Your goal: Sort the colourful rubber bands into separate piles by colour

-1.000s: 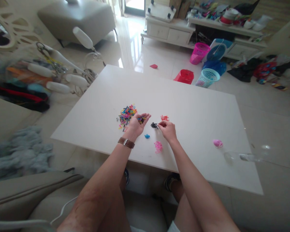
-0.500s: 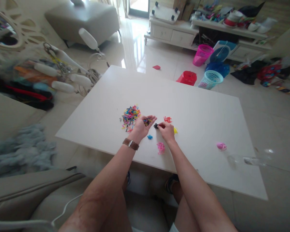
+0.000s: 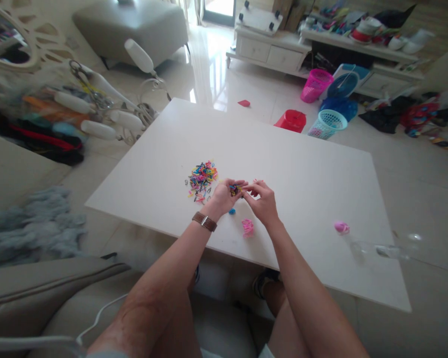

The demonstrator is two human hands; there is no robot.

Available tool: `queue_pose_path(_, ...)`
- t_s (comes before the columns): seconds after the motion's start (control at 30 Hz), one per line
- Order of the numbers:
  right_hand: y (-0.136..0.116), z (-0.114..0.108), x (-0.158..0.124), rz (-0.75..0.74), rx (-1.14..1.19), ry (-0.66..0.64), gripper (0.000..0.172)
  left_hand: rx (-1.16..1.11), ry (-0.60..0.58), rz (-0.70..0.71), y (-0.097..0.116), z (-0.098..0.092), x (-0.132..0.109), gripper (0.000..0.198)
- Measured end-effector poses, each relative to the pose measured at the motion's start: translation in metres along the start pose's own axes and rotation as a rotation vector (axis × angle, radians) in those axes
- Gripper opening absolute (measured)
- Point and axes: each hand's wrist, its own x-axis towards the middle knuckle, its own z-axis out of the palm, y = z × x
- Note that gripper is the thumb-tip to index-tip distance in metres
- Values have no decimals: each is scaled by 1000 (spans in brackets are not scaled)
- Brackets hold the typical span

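My left hand (image 3: pixel 226 195), with a brown-strapped watch (image 3: pixel 204 222) at the wrist, is turned palm up and cups a handful of small mixed-colour rubber bands (image 3: pixel 234 189). Against its fingertips, my right hand (image 3: pixel 262 200) has thumb and forefinger brought together; what they pinch is too small to make out. Left of the hands lies a loose multicoloured pile of bands (image 3: pixel 203 175). A small blue heap (image 3: pixel 232 212) and a larger pink heap (image 3: pixel 248 228) lie nearer to me. The right hand mostly covers a red heap (image 3: pixel 258 181) and hides the yellow one.
The white table (image 3: pixel 306 174) carries a purple-pink object (image 3: pixel 342 227) and a clear glass-like item (image 3: pixel 386 250) at the right. Beyond it on the floor are a red bin (image 3: pixel 291 121), a light blue basket (image 3: pixel 327 124) and a pink basket (image 3: pixel 316 85).
My right hand has moved from the black heap up to my left hand's fingers, now covering most of the red and yellow heaps. My left hand has shifted slightly right.
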Motion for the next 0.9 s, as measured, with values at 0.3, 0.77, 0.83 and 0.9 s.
queue_pose_path(0.3,2,5,-6,-4,4,-40,7,26,-78,-47,-14,4,3,27)
queue_pose_path(0.77,5,8,-9,-8,-14,-201,13,29,-47,-69,-15,9,-1,28)
queue_pose_path(0.83,5,8,-9,-2,-23,-203,13,23,-41,-63,-16,9,-1,28)
queue_pose_path(0.9,3,8,-8,4,-9,-194,13,16,-46,-62,-16,9,-1,27)
